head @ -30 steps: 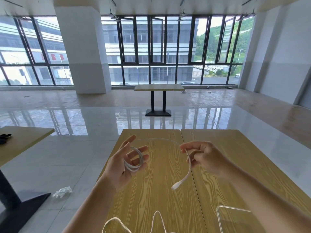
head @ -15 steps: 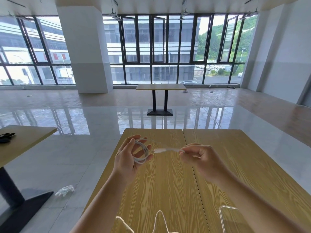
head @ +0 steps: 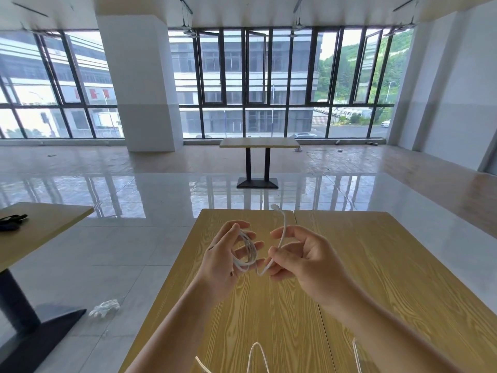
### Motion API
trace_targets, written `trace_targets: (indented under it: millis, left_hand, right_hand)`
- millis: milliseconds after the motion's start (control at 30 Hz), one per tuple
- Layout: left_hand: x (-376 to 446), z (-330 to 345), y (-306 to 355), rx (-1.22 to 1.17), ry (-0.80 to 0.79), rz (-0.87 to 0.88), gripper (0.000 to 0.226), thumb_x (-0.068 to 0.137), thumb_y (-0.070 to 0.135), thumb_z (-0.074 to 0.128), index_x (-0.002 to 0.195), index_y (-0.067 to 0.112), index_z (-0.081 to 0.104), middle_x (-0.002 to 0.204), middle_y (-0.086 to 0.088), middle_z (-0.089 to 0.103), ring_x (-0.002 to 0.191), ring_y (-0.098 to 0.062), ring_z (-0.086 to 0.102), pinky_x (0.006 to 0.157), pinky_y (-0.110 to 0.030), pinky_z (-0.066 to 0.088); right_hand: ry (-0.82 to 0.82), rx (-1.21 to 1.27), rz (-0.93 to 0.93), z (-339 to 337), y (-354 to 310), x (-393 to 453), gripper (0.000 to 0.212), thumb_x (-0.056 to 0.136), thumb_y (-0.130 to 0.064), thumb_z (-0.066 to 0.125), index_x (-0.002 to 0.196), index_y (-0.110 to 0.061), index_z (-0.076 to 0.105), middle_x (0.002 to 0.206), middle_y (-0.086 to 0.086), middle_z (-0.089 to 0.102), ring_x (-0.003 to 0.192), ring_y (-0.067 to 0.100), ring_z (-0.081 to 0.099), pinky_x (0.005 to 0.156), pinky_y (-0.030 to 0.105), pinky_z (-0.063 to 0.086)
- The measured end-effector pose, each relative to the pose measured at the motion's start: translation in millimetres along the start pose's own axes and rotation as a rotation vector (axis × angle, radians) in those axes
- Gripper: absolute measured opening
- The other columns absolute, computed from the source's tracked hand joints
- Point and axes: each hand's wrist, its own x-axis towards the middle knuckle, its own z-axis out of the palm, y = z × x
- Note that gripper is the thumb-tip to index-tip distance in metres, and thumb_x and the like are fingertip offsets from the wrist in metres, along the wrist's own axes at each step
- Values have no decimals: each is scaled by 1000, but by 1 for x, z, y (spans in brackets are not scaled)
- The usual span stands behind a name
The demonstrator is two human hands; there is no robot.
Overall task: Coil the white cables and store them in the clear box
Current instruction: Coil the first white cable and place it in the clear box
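Above the wooden table [head: 376, 265], my left hand [head: 223, 259] holds a small coil of white cable [head: 246, 253] looped around its fingers. My right hand [head: 304, 262] pinches the free tail of the same cable close beside the coil; the tail rises and its connector end [head: 275, 207] points up and away. More white cable [head: 256, 355] lies in loops at the table's near edge. A thin clear edge of the clear box [head: 356, 354] shows at the bottom right, mostly hidden by my right forearm.
A second wooden table [head: 45, 230] stands to the left with a black object [head: 12, 220] on it. A third table [head: 259, 142] stands far ahead by the windows. A crumpled white item [head: 105, 308] lies on the glossy tiled floor.
My hands drew close together. The free tail, which hung down from my right hand, now sticks upward, and the slack between my hands has shortened against the coil.
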Motion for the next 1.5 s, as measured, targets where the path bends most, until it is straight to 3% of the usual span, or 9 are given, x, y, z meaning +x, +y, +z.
trace_targets:
  millis: [67, 200, 367, 533, 733, 933, 1100, 1333, 1500]
  left_hand:
    - [0, 1, 0, 70, -5, 2, 30, 105, 28, 42, 96, 18, 68, 93, -9, 61, 78, -24, 63, 56, -35, 52]
    - [2, 6, 0, 125, -44, -21, 31, 104, 30, 42, 89, 18, 66, 87, -7, 57, 69, -20, 56, 52, -30, 45]
    - [4, 4, -3, 214, -109, -57, 33, 104, 36, 41, 95, 16, 65, 89, -9, 54, 69, -20, 54, 57, -33, 42]
    - [-1, 1, -6, 198, -149, -131, 33, 100, 41, 44, 93, 17, 67, 92, -11, 52, 67, -18, 52, 50, -30, 43]
    - [-10, 10, -4, 290, -313, -198, 37, 99, 47, 47, 102, 14, 63, 93, -10, 59, 65, -16, 54, 50, -27, 39]
    - [-16, 10, 0, 253, -526, -268, 45, 87, 57, 59, 101, 15, 63, 100, -12, 59, 70, -20, 54, 44, -24, 41]
    - [-16, 9, 0, 14, -749, -355, 40, 102, 45, 42, 108, 9, 57, 105, -19, 57, 70, -24, 58, 42, -23, 47]
    - [-21, 25, -5, -124, -977, -380, 60, 92, 66, 48, 107, 9, 58, 107, -20, 57, 69, -22, 53, 41, -20, 41]
    - [-26, 27, -1, -50, -947, -361, 28, 94, 25, 61, 115, 7, 59, 119, -25, 59, 80, -29, 63, 57, -32, 59]
  right_hand:
    - [82, 22, 0, 3, -4, 0, 36, 87, -6, 73, 119, -15, 60, 77, 12, 77, 71, 23, 74, 70, 35, 61]
    - [188, 115, -17, 6, -10, 0, 81, 82, -5, 77, 138, -44, 33, 80, 10, 77, 70, 22, 74, 70, 32, 60]
    - [119, 56, -43, 0, -17, 0, 30, 93, 3, 61, 108, -21, 72, 84, 4, 78, 76, 18, 74, 68, 28, 61]
    - [55, -296, -188, -12, -31, -7, 32, 86, -4, 73, 94, -35, 73, 92, -16, 78, 88, 2, 74, 81, 21, 58]
    - [81, -667, -344, -22, -45, -7, 14, 81, -18, 81, 83, -30, 76, 63, -16, 66, 61, -5, 61, 60, 13, 50]
    - [-21, -774, -416, -39, -51, -3, 12, 78, -20, 83, 78, -27, 75, 78, -14, 68, 79, -1, 65, 75, 18, 54]
    - [-40, -735, -387, -52, -52, -1, 7, 79, -22, 82, 78, -25, 75, 60, -14, 65, 52, 0, 57, 54, 14, 47]
    - [30, -696, -336, -56, -34, 1, 9, 80, -26, 82, 74, -28, 75, 68, -13, 69, 53, 0, 57, 54, 17, 49]
    - [18, -692, -298, -59, -29, 1, 10, 81, -24, 81, 74, -30, 75, 73, -12, 71, 57, 8, 61, 56, 19, 51]
